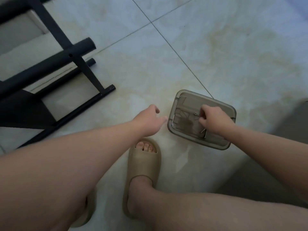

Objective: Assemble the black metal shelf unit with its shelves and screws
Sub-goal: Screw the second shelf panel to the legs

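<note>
Over the clear box (181, 130), right hand (215, 119) pinches unseen; left hand (148, 121) hovers half-open, empty.

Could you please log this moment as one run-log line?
right hand: reaching into translucent box | left hand: free, beside box | black frame: lying on floor

The right hand (215, 120) is reaching into a translucent grey box (230, 112) on the tiled floor (216, 47), fingers curled over small screws. The left hand (150, 121) is hovering beside it, empty. The black shelf frame (55, 69) is lying at upper left.
</note>
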Demonstrator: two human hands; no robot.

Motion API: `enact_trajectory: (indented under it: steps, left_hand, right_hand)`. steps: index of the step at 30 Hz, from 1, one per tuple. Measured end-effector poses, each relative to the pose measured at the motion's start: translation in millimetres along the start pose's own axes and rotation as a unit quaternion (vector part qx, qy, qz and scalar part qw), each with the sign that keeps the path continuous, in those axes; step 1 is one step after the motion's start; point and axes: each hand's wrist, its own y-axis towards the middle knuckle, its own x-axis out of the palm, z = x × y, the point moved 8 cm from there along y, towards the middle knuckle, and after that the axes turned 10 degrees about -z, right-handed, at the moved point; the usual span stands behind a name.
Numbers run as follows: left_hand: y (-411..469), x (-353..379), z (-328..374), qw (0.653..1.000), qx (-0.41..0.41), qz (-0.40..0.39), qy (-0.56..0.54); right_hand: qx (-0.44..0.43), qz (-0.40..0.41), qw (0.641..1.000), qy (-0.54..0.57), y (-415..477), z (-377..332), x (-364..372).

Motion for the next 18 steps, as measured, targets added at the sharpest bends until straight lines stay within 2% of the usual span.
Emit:
enact_trajectory:
  steps: [3, 8, 13, 18]
  left_hand:
    - [-39, -36, 6, 0.997, 0.0, 0.015, 0.082]
    - [-121, -98, 12, 0.982, 0.016, 0.094, 0.162]
    - [-194, -149, 6, 0.97, 0.07, 0.217, 0.082]
    - [-234, -191, -12, 0.932, 0.079, 0.353, 0.032]
  right_hand:
    - [-0.063, 0.014, 0.997, 0.029, -30, -36, -29]
    - [-0.138, 0.099, 0.983, 0.072, -93, -111, -101]
    - [-0.198, 0.119, 0.958, 0.171, -145, -199, -144]
    - [-0.222, 0.083, 0.919, 0.315, -161, -275, -140]
